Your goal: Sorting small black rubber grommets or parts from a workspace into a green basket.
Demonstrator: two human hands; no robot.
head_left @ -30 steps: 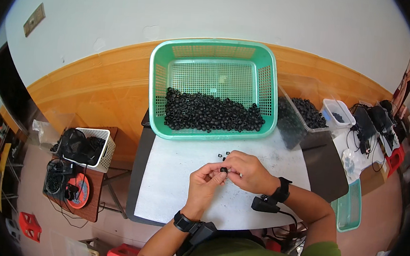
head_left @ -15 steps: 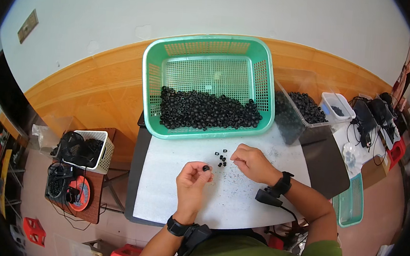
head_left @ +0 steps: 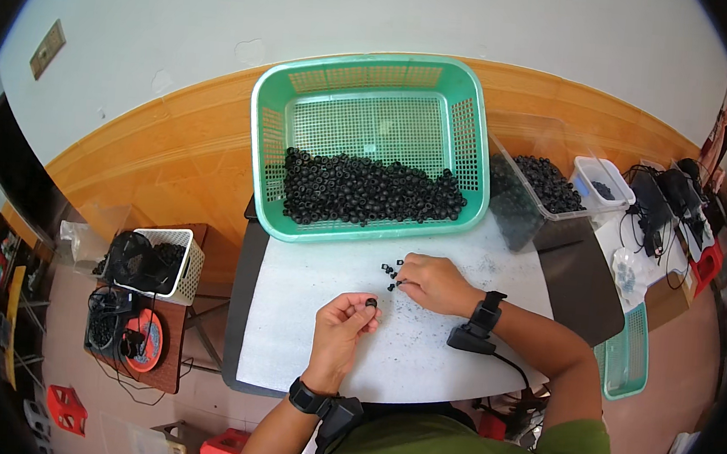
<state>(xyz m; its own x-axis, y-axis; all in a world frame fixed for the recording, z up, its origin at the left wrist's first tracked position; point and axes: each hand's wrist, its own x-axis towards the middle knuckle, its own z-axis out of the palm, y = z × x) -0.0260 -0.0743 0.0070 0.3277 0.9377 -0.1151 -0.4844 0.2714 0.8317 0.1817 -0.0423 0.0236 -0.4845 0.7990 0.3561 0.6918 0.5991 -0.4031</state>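
Note:
Between the thumb and fingers of my left hand (head_left: 338, 329) is a round black cap-like part (head_left: 371, 303), held just above the white sheet (head_left: 301, 265). My right hand (head_left: 437, 286) reaches in from the right, its fingertips pinched at a small black piece (head_left: 400, 284) by the edge of a little cluster. Several small black pieces (head_left: 388, 269) of that cluster lie on the sheet beside those fingertips. Behind both hands, a green mesh basket (head_left: 257, 146) holds a heap of round black parts (head_left: 366, 193).
A clear bin (head_left: 565, 216) of black parts stands right of the basket, with a small white tub (head_left: 590, 165) beyond it. Dark crumbs dot the sheet. On a side table at left are a white basket (head_left: 192, 269) and an orange dish (head_left: 150, 364). A cable (head_left: 513, 371) runs from my right wrist strap.
My right hand has moved left and down onto the small black pieces. My left hand has shifted slightly right, still holding the round black part.

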